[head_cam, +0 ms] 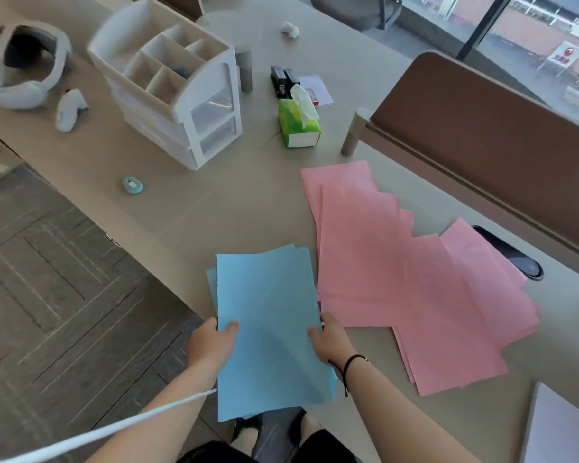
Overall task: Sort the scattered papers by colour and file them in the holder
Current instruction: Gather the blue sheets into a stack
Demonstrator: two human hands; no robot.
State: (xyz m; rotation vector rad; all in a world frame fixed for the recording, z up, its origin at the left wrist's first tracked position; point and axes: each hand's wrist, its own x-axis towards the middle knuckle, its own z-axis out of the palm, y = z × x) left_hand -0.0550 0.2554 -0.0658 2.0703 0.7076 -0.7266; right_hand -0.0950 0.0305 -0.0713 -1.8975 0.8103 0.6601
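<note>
The counter [254,202] runs out ahead of the hands and carries everything, its near edge just under the wrists; the pink sheets [398,279] lie fanned and overlapping to the right of the right hand, loose and uneven, which suggests they are grouped by colour but not yet squared up; the holder [168,78], white with open slots on top and clear drawers below, stands well ahead and to the left of the hands, apart from both piles, so I judge nothing is filed yet; the blue sheets [268,325] sit between the hands, partly over the counter's edge, edges nearly flush, apparently being evened into one stack before carrying; the left hand [211,345] grips the stack's left edge, thumb on top, fingers beneath; the right hand [330,340] grips the right edge likewise, so the two sides are pressed toward each other; a green tissue box [298,123] and a black stapler [281,81] rest far ahead, right of the holder; a small blue object [132,185] lies ahead-left, near the holder's foot.
</note>
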